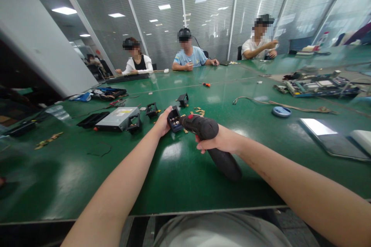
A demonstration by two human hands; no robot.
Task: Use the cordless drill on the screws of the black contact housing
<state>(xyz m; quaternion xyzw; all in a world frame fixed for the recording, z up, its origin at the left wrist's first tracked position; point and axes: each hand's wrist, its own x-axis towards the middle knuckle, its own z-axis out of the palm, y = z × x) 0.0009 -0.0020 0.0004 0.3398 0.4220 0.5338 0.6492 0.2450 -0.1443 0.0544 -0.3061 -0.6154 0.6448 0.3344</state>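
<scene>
My left hand (164, 122) is closed around a small black plastic housing (174, 119), tilted so that its open side with metal contacts inside faces me. In my right hand (218, 139) is a black cordless screwdriver (203, 126) with a pistol grip, its nose pointing left at the housing. Whether its bit touches the housing is too blurred to tell. Small brass-coloured pieces (199, 110) lie scattered on the green table (174, 177) just behind the tool. More black housings stand near, one behind (182, 100) and others to the left (151, 110).
An optical drive (118, 119) lies to the left, with metal strips (48, 140) beyond it. On the right are a round blue lid (281, 111), a tablet-like slab (327, 139), a cable (278, 104) and circuit boards (321, 85). Several people sit across the table.
</scene>
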